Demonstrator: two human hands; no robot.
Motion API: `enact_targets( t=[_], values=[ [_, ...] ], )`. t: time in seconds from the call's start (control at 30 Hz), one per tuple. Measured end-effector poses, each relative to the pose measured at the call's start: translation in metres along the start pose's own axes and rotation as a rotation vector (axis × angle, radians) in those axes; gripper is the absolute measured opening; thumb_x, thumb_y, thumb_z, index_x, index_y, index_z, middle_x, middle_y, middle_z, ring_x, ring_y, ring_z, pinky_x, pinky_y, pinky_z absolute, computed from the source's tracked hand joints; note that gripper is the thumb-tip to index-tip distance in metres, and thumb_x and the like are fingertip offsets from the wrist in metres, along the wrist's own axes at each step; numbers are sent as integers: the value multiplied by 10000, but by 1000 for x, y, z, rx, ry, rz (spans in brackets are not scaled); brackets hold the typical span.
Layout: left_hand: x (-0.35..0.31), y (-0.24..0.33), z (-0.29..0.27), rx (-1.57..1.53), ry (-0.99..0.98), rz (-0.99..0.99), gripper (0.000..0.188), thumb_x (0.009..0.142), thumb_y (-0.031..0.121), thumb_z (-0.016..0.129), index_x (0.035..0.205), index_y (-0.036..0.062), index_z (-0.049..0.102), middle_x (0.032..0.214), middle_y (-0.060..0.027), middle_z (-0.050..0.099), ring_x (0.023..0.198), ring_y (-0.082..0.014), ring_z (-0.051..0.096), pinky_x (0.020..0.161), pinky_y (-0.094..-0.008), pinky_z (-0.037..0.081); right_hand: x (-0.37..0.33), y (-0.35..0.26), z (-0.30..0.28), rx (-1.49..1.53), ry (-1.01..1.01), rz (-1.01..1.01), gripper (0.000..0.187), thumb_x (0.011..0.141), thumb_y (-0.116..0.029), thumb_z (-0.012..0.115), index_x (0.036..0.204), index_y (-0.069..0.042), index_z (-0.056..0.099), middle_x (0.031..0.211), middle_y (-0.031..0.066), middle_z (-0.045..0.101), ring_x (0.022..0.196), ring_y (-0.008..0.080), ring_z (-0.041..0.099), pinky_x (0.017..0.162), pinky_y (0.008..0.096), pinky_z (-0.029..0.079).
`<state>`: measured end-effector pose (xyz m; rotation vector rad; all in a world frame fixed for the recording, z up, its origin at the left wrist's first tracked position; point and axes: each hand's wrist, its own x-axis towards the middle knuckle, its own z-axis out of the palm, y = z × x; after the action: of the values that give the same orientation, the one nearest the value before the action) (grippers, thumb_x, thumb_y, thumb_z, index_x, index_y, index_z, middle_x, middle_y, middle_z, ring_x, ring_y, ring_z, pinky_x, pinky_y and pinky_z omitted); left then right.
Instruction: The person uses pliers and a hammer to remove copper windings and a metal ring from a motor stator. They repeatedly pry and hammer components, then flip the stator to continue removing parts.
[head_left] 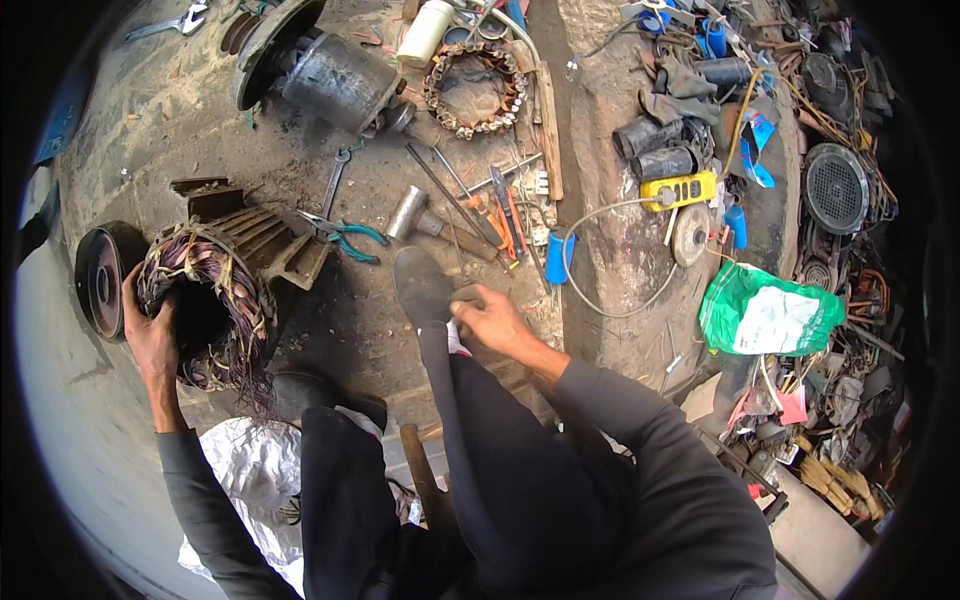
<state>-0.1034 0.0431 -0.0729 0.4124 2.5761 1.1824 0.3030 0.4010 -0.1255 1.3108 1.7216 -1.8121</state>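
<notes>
A ribbed motor housing (262, 232) lies on its side at the left, its open end turned toward me. Copper windings (262, 300) with loose wire ends ring the dark bore. My left hand (152, 335) grips the left rim of this winding end, its thumb at the bore. By the heel of my dark shoe (420, 285), my right hand (488, 318) is closed with curled fingers. Whatever those fingers pinch, if anything, is hidden. Just left of the housing stands a round metal end cover (100, 280).
Pliers (350, 238), a wrench (335, 180), a hammer (408, 212) and screwdrivers (512, 215) lie ahead. Beyond them are a rotor (340, 85) and a wound ring (475, 90). A yellow power strip (680, 190) and green bag (770, 310) sit right, beside heaped scrap.
</notes>
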Motion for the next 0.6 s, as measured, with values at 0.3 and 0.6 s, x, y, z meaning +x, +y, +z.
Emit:
enact_targets(
  t=[0.3,0.6],
  values=[
    [10,-19,-12,-16,-48,-58,555,973,52,724,1503,5,567,1361,-114,703,1243,-210,656,1143,-346,468,-48,125,-119,-509,385,209,385,940,-261,720,1196,24,747,1091,286,781,1076,460,752,944,494,576],
    [15,-51,-23,-19,-47,-33,522,1001,51,734,1493,-2,567,1348,-108,700,1203,-196,654,1118,-341,484,-58,158,-107,-779,269,337,383,950,-244,712,1220,22,655,1162,336,743,1113,533,713,970,597,559]
  ],
)
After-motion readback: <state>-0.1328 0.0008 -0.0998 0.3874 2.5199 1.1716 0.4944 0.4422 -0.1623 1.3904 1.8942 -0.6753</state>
